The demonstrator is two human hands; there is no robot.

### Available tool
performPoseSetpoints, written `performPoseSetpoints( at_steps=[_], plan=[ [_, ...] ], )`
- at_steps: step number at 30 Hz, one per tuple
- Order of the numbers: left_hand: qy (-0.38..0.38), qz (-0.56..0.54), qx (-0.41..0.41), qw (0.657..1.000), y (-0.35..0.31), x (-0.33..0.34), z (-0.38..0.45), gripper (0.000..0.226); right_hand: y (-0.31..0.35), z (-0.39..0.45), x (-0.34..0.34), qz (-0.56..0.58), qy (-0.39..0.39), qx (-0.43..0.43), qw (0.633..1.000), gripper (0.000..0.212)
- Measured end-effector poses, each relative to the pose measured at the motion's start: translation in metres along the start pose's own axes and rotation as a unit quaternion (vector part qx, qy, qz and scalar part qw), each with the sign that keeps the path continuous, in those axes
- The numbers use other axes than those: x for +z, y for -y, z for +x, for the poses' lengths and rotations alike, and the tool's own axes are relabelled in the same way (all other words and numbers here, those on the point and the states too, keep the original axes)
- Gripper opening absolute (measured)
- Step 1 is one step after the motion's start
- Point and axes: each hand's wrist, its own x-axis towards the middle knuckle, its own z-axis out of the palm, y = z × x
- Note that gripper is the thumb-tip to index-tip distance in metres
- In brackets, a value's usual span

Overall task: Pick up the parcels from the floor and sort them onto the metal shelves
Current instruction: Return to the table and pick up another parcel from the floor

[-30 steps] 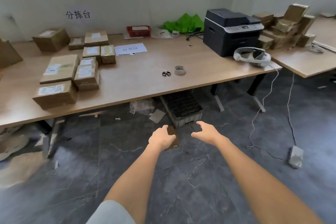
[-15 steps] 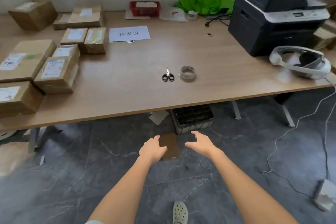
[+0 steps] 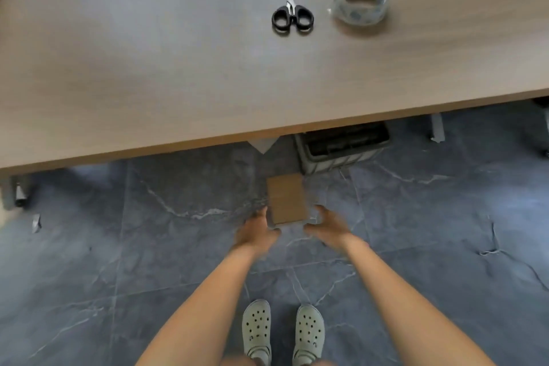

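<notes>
A small flat brown cardboard parcel (image 3: 285,198) lies on the dark marble floor just in front of the table edge. My left hand (image 3: 258,232) is at its near left corner with the thumb along the left edge. At the near right corner is my right hand (image 3: 326,227), fingers spread beside the right edge. Both hands flank the parcel with fingers apart, and it still rests on the floor. No metal shelves are in view.
A wooden table (image 3: 208,116) overhangs the far side, with black scissors (image 3: 292,14) and a tape roll (image 3: 360,3) on it. A dark crate (image 3: 344,144) sits under the table right behind the parcel. My two shoes (image 3: 282,331) stand below the hands.
My head has tipped down and closer to the floor. Both hands have dropped and closed in around the near corners of the parcel.
</notes>
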Motion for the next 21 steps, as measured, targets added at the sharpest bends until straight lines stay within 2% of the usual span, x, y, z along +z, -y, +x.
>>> performPoseSetpoints(
  at_steps=[3, 6, 13, 18, 21],
  plan=[
    [-0.006, 0.005, -0.003, 1.000, 0.030, 0.033, 0.071, 0.071, -0.020, 0.069, 0.027, -0.025, -0.016, -0.012, 0.999, 0.055],
    [-0.003, -0.014, -0.005, 1.000, 0.055, 0.065, 0.142, 0.081, -0.042, 0.146, 0.054, -0.037, -0.033, -0.019, 0.999, 0.062],
    [-0.035, -0.024, -0.007, 0.999, 0.093, 0.130, 0.286, 0.086, -0.101, 0.312, 0.097, -0.087, -0.061, -0.014, 0.994, 0.074],
    [-0.042, 0.011, 0.008, 0.999, 0.098, 0.145, 0.347, 0.073, -0.118, 0.379, 0.102, -0.032, -0.068, 0.005, 0.997, 0.081],
    [-0.028, -0.035, 0.009, 0.999, 0.091, 0.151, 0.356, 0.076, -0.115, 0.393, 0.107, -0.016, -0.065, 0.010, 0.998, 0.083]
  ],
)
